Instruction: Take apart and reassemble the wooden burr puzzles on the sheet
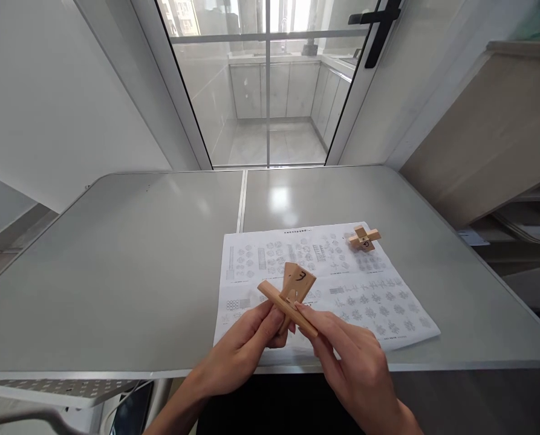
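Above the paper, wooden puzzle pieces are held between my two hands. My left hand is closed around the lower ends of flat wooden puzzle pieces, one of them marked with a black letter. Across these lies a narrower wooden stick, tilted down to the right. My right hand pinches near the stick's lower right end with thumb and forefinger. The fingers hide parts of the joint. A small assembled cross-shaped wooden puzzle, also lettered, rests on the paper's upper right corner.
A printed instruction sheet with rows of small diagrams lies under my hands on the grey table. Beyond the table's far edge stands a glass door with a black handle. A wooden shelf unit is at the right.
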A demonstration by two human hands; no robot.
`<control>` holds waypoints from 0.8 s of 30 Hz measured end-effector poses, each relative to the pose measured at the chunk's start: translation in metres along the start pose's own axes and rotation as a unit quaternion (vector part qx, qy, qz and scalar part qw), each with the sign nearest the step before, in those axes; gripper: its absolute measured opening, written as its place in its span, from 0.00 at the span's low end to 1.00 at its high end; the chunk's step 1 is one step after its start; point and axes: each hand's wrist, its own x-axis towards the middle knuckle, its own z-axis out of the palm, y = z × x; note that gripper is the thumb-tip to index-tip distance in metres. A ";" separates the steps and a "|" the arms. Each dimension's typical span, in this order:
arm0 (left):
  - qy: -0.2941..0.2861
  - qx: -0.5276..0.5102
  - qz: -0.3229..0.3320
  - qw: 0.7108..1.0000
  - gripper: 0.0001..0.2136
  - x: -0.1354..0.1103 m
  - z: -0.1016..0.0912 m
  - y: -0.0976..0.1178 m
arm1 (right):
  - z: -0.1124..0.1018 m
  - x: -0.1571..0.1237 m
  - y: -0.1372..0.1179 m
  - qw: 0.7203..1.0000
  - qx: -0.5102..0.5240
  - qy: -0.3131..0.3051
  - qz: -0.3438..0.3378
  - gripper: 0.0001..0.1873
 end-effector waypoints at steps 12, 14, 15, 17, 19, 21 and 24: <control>0.133 -0.019 0.008 0.991 0.20 -0.009 -0.023 -0.009 | 0.010 0.008 0.047 0.981 -0.083 -0.127 0.121 0.39; 0.139 -0.018 0.005 0.990 0.19 -0.009 -0.025 -0.009 | 0.014 0.013 0.058 0.976 -0.094 -0.153 0.120 0.46; 0.140 -0.018 0.003 0.990 0.19 -0.009 -0.025 -0.009 | 0.015 0.016 0.063 0.974 -0.100 -0.166 0.120 0.48; 0.138 -0.021 0.003 0.990 0.19 -0.009 -0.026 -0.011 | 0.018 0.020 0.071 0.967 -0.105 -0.193 0.126 0.50; 0.134 -0.023 0.006 0.991 0.19 -0.009 -0.027 -0.013 | 0.020 0.023 0.077 0.963 -0.103 -0.215 0.125 0.47; 0.128 -0.023 0.010 0.991 0.19 -0.009 -0.029 -0.015 | 0.021 0.026 0.080 0.964 -0.098 -0.215 0.120 0.41; 0.126 -0.013 0.011 0.992 0.19 -0.011 -0.030 -0.016 | 0.019 0.029 0.076 0.971 -0.088 -0.184 0.125 0.35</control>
